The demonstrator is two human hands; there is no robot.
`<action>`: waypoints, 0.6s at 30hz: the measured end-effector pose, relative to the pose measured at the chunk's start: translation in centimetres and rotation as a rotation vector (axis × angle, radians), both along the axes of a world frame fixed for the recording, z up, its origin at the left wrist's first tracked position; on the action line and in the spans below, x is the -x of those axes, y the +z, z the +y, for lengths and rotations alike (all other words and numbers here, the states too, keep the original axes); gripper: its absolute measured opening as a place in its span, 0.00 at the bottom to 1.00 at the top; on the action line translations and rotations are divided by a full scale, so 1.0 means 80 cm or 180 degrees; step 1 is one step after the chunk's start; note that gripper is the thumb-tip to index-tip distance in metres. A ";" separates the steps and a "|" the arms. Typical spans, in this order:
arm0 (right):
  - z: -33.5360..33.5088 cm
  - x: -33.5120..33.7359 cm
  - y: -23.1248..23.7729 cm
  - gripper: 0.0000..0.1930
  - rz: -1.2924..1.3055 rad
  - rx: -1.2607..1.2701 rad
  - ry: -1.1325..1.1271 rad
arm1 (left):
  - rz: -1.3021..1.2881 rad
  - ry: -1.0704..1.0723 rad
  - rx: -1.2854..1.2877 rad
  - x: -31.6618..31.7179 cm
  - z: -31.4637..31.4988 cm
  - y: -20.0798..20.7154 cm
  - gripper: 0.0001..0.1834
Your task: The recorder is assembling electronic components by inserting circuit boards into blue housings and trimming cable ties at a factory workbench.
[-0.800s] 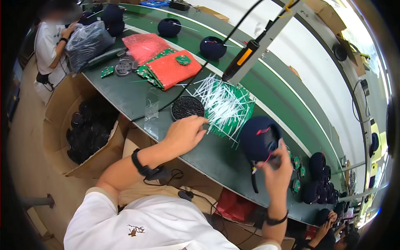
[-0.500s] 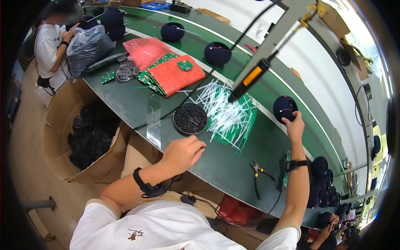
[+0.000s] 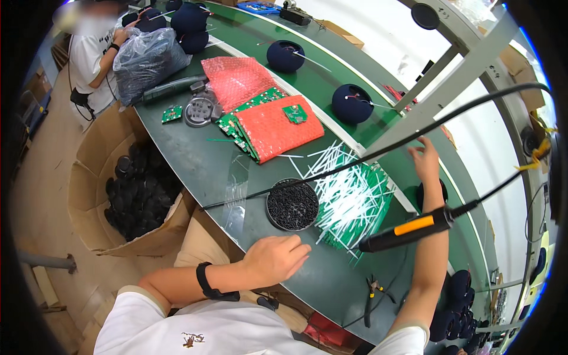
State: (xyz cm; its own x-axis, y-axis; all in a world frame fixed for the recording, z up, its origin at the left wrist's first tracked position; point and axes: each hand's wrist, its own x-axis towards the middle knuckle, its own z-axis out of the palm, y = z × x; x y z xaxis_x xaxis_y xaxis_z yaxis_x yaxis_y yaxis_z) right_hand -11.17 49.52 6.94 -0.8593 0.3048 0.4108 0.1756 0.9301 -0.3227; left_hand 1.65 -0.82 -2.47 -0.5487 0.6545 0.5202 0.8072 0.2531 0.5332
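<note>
My left hand (image 3: 276, 259) hovers over the table's front edge, near the round dish of small black screws (image 3: 292, 205). Its fingers are curled together, and anything inside them is hidden. My right hand (image 3: 425, 161) is raised over the green conveyor, fingers apart and nothing in them. Behind its forearm a dark blue rounded shell (image 3: 421, 195) shows only in part. A black electric screwdriver with an orange band (image 3: 408, 229) hangs from its cable across my right forearm. White strips (image 3: 352, 192) lie in a loose heap beside the dish, on green boards.
Red bubble wrap (image 3: 278, 130) and circuit boards lie farther left. Two more blue shells (image 3: 352, 103) stand on the conveyor, others at lower right. Pliers (image 3: 371, 299) lie near the front edge. A carton of black parts (image 3: 89, 195) stands at left, near a person (image 3: 92, 65).
My right hand has let go of the blue shell and moved away from it. The screwdriver has swung down and right, in front of my right forearm. The view has shifted.
</note>
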 end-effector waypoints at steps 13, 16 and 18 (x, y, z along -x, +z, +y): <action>-0.025 0.193 -0.088 0.37 -0.0035 0.0960 0.1551 | -0.0059 0.0090 -0.0093 0.001 0.003 -0.007 0.08; -0.001 0.198 -0.106 0.33 0.0422 0.0972 0.1067 | -0.0098 0.0069 -0.0112 0.001 0.004 -0.006 0.09; 0.023 0.168 -0.102 0.31 0.0761 0.0425 0.0898 | -0.0043 0.0106 -0.0109 0.000 0.002 -0.005 0.07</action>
State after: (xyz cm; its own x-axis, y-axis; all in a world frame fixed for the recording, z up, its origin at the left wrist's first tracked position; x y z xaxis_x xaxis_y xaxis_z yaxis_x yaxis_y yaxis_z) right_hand -24.61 51.38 -1.24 -0.8018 0.1344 0.5823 -0.1758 0.8781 -0.4449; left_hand 1.68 -0.66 -2.89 -0.5770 0.6177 0.5344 0.7914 0.2609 0.5528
